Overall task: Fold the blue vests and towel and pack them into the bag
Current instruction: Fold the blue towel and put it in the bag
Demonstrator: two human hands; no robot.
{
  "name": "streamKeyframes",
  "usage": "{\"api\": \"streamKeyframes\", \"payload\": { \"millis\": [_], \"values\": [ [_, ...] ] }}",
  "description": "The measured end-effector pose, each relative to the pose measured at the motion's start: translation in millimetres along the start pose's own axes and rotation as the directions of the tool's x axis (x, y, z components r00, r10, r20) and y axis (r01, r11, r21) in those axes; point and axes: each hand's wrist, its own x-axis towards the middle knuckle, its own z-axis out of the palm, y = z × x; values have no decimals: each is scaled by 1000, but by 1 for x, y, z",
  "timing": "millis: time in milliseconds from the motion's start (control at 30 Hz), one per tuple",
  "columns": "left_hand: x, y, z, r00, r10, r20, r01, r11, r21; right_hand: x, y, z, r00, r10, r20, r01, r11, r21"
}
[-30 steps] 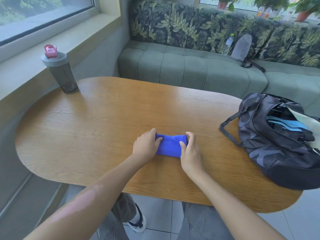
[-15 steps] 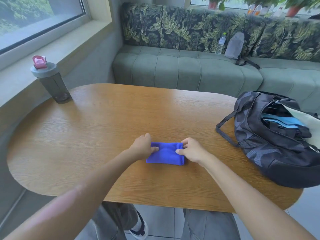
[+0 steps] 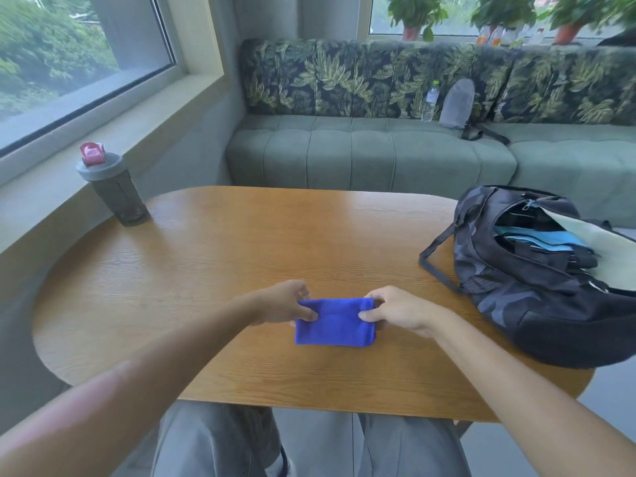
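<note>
Towel (image 3: 334, 321), folded small, now lifts at its far edge off the worktop (image 3: 206, 256): left hand (image 3: 285, 302) & right hand (image 3: 395, 309) each pinch a far corner. Prob. ready for bag (image 3: 537, 270), right of grip.

Folded blue towel (image 3: 334, 323) held at both ends on wooden table (image 3: 206, 270).
Left hand (image 3: 285, 302) pinches its 9 o'clock end, right hand (image 3: 395, 309) its 3 o'clock end. Open dark bag (image 3: 537, 270) lies at 3 o'clock; shaker bottle (image 3: 113, 187) stands at 10 o'clock.
</note>
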Motion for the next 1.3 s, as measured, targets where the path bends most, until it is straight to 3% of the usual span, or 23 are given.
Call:
{"api": "streamKeyframes", "payload": {
  "millis": [167,367,600,800,900,1033,1167,1300],
  "values": [
    [-17,58,-14,988,149,-33,-151,985,-79,-44,-7,-45,993,-118,-30,121,982,148],
    [-15,152,-21,930,363,-65,-356,929,98,-101,-16,-117,983,-177,-51,183,960,213],
    [1,266,-9,797,603,-32,-579,778,244,-160,-32,-189,977,-187,-107,171,975,-145],
    [26,332,25,727,686,-25,-653,702,285,-177,-33,-241,969,-206,-134,143,917,-372],
    [41,350,48,727,678,-106,-632,721,283,-182,-20,-267,968,-197,-154,106,880,-463],
    [63,359,89,799,561,-218,-504,821,268,-188,5,-302,955,-153,-253,-43,775,-631],
    [80,358,131,798,602,-17,-520,703,484,-190,35,-326,911,-151,-384,-162,726,-669],
    [91,354,165,817,543,195,-530,572,626,-184,58,-333,871,-155,-466,-150,820,-552]
  ]
}}
